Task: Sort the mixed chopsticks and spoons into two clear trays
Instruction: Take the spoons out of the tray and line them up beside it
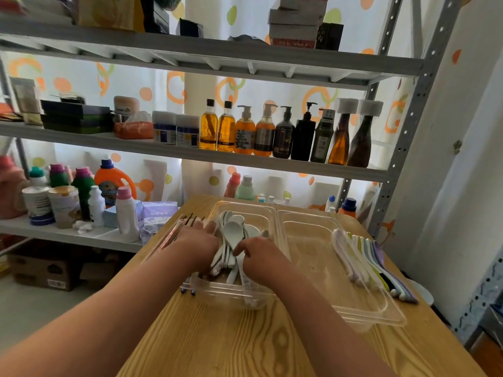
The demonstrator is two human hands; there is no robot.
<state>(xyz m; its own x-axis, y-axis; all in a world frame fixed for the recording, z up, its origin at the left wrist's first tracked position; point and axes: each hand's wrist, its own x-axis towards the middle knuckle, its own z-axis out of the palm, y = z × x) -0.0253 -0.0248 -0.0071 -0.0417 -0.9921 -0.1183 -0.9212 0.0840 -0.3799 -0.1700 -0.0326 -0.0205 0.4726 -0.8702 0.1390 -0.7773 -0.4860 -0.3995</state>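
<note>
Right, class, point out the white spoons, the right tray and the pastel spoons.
white spoons (233, 230), head view, topmost bowl
right tray (307, 254), head view, bare floor
pastel spoons (366, 253), head view, handles

Looked across a wooden table (245, 346) of pale, strongly grained boards. Faced a grey metal rack (395, 164) with perforated uprights and three shelves in view. Saw stacked boxes (296, 20) on the top shelf, a row of amber and dark bottles (245, 131) on the middle one, and an orange jug (111, 180), tins (64, 205) and white bottles on the lowest. Made out behind the rack a white curtain (163, 85) printed with orange and green circles, lit brightly from behind. Noted a plain white wall (462, 159) at the right, with part of a second rack (484, 289) before it. Found a cardboard box (40, 270) on the pale floor (27, 311) under the lowest shelf.
</note>
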